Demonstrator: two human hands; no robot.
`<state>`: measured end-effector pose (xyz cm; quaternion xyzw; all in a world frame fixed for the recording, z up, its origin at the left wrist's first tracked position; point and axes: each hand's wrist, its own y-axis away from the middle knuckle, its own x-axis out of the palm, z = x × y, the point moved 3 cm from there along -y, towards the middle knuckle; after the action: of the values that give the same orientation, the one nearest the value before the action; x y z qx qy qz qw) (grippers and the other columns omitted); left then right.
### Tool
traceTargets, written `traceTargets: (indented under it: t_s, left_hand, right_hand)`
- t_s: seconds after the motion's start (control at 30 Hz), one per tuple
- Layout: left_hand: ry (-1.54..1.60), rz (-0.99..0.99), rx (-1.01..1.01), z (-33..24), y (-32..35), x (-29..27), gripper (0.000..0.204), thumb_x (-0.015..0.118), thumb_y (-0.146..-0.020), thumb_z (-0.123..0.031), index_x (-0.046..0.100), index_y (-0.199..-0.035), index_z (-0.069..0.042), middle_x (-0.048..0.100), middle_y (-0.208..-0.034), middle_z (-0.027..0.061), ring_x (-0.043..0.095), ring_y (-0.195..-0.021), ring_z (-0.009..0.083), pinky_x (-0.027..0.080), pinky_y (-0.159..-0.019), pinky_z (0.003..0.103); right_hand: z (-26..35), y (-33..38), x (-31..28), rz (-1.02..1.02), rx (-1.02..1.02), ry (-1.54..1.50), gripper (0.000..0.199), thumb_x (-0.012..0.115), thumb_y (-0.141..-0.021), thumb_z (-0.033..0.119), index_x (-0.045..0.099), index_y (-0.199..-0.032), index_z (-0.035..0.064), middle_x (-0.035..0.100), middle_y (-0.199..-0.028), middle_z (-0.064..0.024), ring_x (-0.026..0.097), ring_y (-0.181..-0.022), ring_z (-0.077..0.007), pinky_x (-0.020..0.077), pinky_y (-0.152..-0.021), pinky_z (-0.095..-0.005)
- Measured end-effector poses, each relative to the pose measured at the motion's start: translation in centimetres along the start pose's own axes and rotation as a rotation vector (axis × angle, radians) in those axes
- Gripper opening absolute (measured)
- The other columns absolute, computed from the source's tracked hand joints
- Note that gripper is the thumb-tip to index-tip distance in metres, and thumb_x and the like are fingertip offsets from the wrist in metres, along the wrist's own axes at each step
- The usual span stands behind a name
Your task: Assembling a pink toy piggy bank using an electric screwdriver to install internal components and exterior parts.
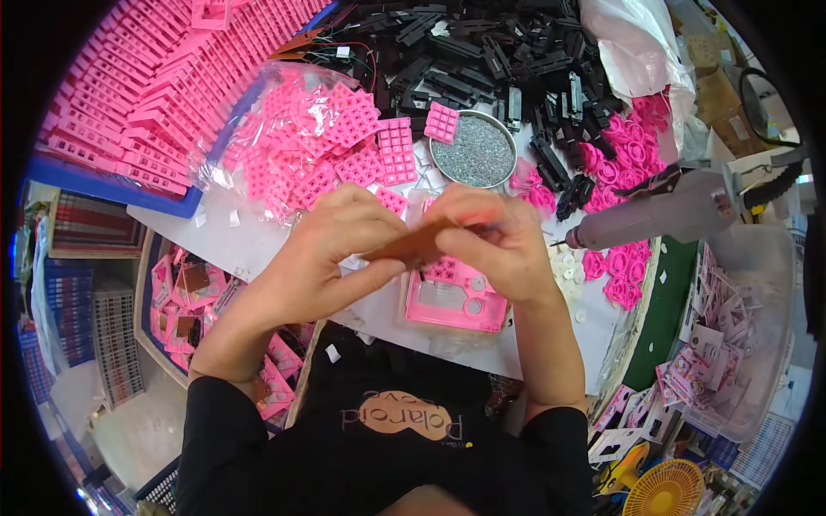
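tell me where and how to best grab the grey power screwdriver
Probably by the screwdriver's thick grey barrel, right hand coming from the near side: the thin bit points left, a black part lies along the upper side, while the near side looks unobstructed.

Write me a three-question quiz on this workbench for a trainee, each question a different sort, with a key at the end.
1. True or false: the left hand and the right hand both hold the brown board.
2. What fills the round tin?
3. Fill the blank: the grey power tool is to the person's own ____ of the pink case.

Key: 1. True. 2. Small silvery pieces. 3. Right.
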<state>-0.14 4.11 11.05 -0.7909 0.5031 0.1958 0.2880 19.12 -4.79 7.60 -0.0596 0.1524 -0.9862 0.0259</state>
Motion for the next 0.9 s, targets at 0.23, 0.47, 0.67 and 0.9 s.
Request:
traceTargets:
  t_s: [0.23,0.47,0.67,0.9]
  left_hand:
    - [0.822,-0.299,-0.458,3.7,1.9,1.1,0.03,0.061,-0.1,-0.016,0.064,-0.122,0.004,0.07,-0.116,0.0082,0.064,-0.106,0.0147,0.052,-0.09,0.032]
    - [1.279,-0.042,-0.574,6.6,3.1,1.1,0.032,0.069,-0.089,-0.014,0.063,-0.117,0.002,0.07,-0.101,0.0119,0.068,-0.081,0.0192,0.056,-0.075,0.034]
    - [1.396,-0.066,-0.592,5.8,3.3,1.9,0.038,0.07,-0.086,-0.013,0.06,-0.118,0.005,0.067,-0.095,0.0147,0.065,-0.073,0.0196,0.055,-0.066,0.032]
    - [1.317,-0.282,-0.574,6.7,4.0,3.0,0.036,0.074,-0.084,-0.016,0.061,-0.112,0.002,0.065,-0.097,0.0152,0.062,-0.075,0.0213,0.051,-0.063,0.031]
  right_hand:
    - [-1.1,0.8,1.1,-0.05,0.218,0.011,0.036,0.074,-0.089,0.009,0.065,-0.122,-0.0024,0.068,-0.105,-0.0036,0.063,-0.091,-0.0078,0.0511,-0.075,-0.0235]
    - [-1.0,1.2,0.6,-0.009,0.471,-0.151,0.018,0.072,-0.09,0.009,0.069,-0.103,-0.0027,0.066,-0.086,0.001,0.06,-0.076,-0.0051,0.0487,-0.069,-0.022]
    - [-1.7,2.5,-0.4,-0.037,0.473,-0.277,0.016,0.067,-0.095,0.011,0.066,-0.104,-0.0017,0.067,-0.081,-0.0037,0.053,-0.061,-0.004,0.0381,-0.051,-0.0192]
    - [-0.4,4.2,-0.2,-0.305,0.211,0.426,0.013,0.066,-0.095,0.006,0.066,-0.105,-0.0019,0.067,-0.081,-0.0025,0.049,-0.059,-0.0019,0.0376,-0.05,-0.019]
